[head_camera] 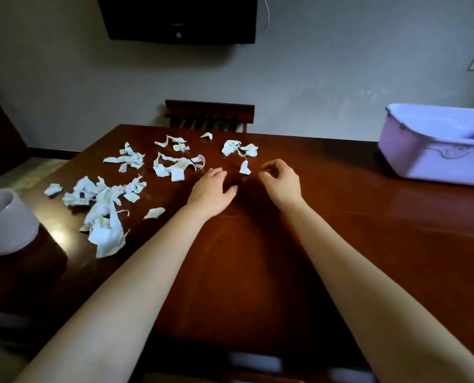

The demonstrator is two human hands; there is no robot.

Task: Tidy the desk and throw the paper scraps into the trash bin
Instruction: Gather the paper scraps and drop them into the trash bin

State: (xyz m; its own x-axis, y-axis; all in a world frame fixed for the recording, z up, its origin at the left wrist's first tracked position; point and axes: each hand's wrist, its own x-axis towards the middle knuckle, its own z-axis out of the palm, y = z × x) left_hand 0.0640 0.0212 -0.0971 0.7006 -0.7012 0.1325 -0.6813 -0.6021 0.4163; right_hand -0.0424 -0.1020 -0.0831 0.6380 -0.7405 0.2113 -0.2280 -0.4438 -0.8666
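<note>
Left of the lilac tub (pixel 423 158), flimsy, featherlight paper scraps (pixel 103 194) litter the desk (pixel 340 244), probably best pinched at curled edges; left hand (pixel 212 189) and right hand (pixel 281 181) hover beside them, relaxed, empty.

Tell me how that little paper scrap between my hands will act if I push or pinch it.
The paper scrap looks thin and curled, so it is probably very light and floppy, bending in a pinch. On the glossy desk it would likely slide or flutter away from a push rather than roll.
</note>
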